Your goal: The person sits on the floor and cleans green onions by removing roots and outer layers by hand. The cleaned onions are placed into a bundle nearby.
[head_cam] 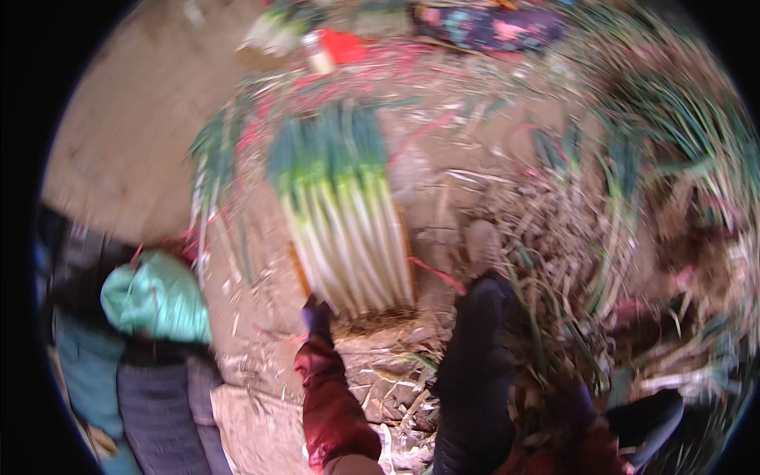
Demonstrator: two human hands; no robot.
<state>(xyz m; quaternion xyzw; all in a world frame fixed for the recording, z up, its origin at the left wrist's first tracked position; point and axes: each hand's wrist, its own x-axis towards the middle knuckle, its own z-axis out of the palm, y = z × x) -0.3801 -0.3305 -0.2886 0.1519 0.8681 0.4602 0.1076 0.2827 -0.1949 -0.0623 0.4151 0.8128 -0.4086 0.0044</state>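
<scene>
A row of trimmed leeks or large green onions point(350, 219) lies side by side in front of me, green tops away from me and roots towards me. Orange edges point(299, 268) of something under them show at both sides. My left hand point(317, 313), in a dark purple glove below a red sleeve, is at the lower left corner of the row, by the root ends; its fingers are blurred. My right hand point(570, 407) is low at the right, dark and blurred, near loose leaves and stalks; whether it holds anything cannot be made out.
My dark-clad leg point(478, 368) and shoe stand right of the row. Husks and stalks point(552, 225) litter the right side, with more green onions point(683, 124) beyond. Pink twine point(439, 273) crosses the ground. At the left are a green plastic bundle point(157, 297) and another person's clothed legs point(157, 409).
</scene>
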